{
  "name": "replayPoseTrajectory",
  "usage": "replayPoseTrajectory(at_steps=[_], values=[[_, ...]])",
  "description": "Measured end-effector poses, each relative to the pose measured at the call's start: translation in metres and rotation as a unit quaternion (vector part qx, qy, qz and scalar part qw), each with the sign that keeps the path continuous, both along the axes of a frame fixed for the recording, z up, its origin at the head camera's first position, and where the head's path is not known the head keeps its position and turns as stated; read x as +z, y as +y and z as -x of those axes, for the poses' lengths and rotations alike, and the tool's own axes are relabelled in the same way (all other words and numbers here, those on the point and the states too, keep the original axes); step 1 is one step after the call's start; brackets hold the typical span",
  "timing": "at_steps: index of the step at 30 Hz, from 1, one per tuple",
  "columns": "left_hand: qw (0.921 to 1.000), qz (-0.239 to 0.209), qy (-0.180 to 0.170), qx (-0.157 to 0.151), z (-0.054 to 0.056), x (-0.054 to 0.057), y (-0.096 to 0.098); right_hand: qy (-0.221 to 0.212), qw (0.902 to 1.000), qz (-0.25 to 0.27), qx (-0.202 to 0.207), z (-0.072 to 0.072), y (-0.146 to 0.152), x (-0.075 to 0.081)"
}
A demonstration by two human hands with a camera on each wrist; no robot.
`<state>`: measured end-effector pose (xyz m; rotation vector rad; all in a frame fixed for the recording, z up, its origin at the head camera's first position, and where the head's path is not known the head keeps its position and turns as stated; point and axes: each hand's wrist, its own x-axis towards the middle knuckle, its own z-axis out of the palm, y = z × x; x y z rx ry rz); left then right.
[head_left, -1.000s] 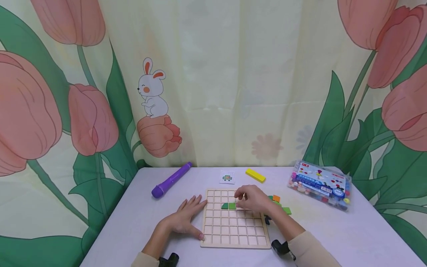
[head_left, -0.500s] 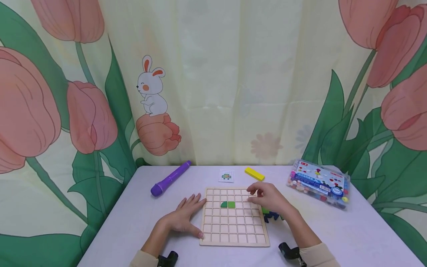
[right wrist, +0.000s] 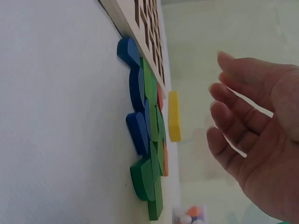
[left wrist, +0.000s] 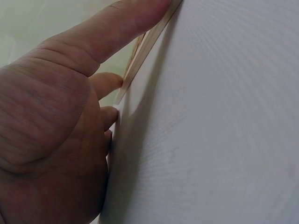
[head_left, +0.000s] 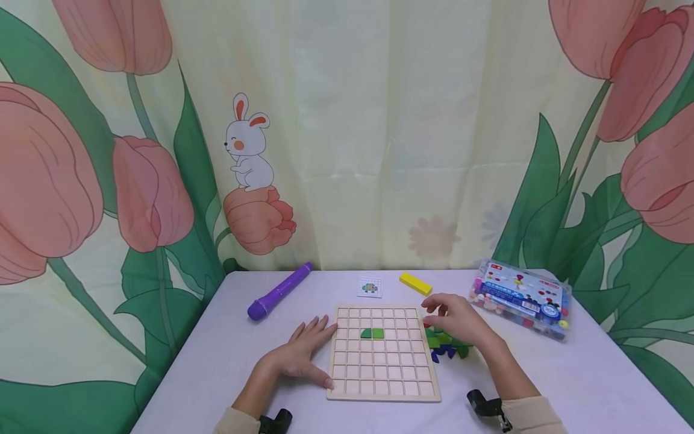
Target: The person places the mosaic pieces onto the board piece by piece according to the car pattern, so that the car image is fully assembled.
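Observation:
A wooden grid board [head_left: 384, 374] lies on the table, with a dark green rounded piece [head_left: 366, 333] and a light green square [head_left: 378, 333] side by side in its upper cells. My left hand [head_left: 300, 354] rests flat at the board's left edge, fingers spread and thumb touching the lower corner; the left wrist view shows the thumb and fingertips against the rim. Over the board's upper right edge hovers my right hand [head_left: 455, 316], fingers loosely bent with nothing between them. Below it lies a pile of blocks, with blue blocks [right wrist: 136, 88] and green blocks [right wrist: 144, 179] in the right wrist view.
Behind the board lie a small pattern card [head_left: 370, 287] and a yellow block [head_left: 415, 283]. A purple microphone-shaped stick [head_left: 279, 292] lies at the back left. At the back right sits a clear plastic case [head_left: 520, 298] of colourful pieces. A flowered curtain [head_left: 347, 150] hangs behind the table.
My right hand has moved right, from above the green pieces on the board to over the block pile. The left hand has stayed at the board's edge.

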<state>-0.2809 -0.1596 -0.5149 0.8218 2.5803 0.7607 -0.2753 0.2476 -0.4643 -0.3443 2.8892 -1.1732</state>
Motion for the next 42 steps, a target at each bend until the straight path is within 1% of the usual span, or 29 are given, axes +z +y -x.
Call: replayPoseTrajectory(at_steps=[3, 7, 10, 15, 18, 20, 25, 29, 36, 42], values=[[1.0, -0.003, 0.002, 0.003, 0.001, 0.0, 0.0, -0.009, 0.9999, 0.004, -0.011, 0.002, 0.009, 0.0], [1.0, -0.008, 0.001, 0.005, 0.001, -0.001, 0.001, -0.02, 0.9993, 0.014, -0.028, 0.005, 0.02, -0.003], [1.0, -0.006, -0.003, 0.004, 0.001, -0.002, 0.001, -0.027, 0.9984, 0.018, -0.047, 0.007, 0.026, -0.01], [1.0, -0.001, 0.002, -0.001, 0.001, -0.005, 0.001, -0.042, 0.9962, 0.018, -0.074, 0.01, 0.033, -0.025], [1.0, 0.0, 0.001, -0.001, 0.001, -0.006, 0.002, -0.045, 0.996, 0.01, -0.077, 0.011, 0.035, -0.031], [1.0, 0.001, -0.001, 0.001, 0.001, -0.005, 0.002, -0.043, 0.9967, 0.003, -0.069, 0.011, 0.035, -0.033], [1.0, 0.001, -0.004, 0.004, 0.0, -0.004, 0.002, -0.041, 0.9976, -0.013, -0.054, 0.011, 0.032, -0.037], [1.0, 0.002, -0.006, 0.003, 0.0, -0.005, 0.003, -0.039, 0.9974, -0.028, -0.054, 0.011, 0.03, -0.039], [1.0, 0.004, -0.003, 0.003, 0.0, -0.004, 0.003, -0.038, 0.9966, -0.049, -0.054, 0.014, 0.028, -0.041], [1.0, 0.006, -0.004, 0.006, -0.001, -0.004, 0.004, -0.041, 0.9956, -0.065, -0.053, 0.016, 0.026, -0.038]])
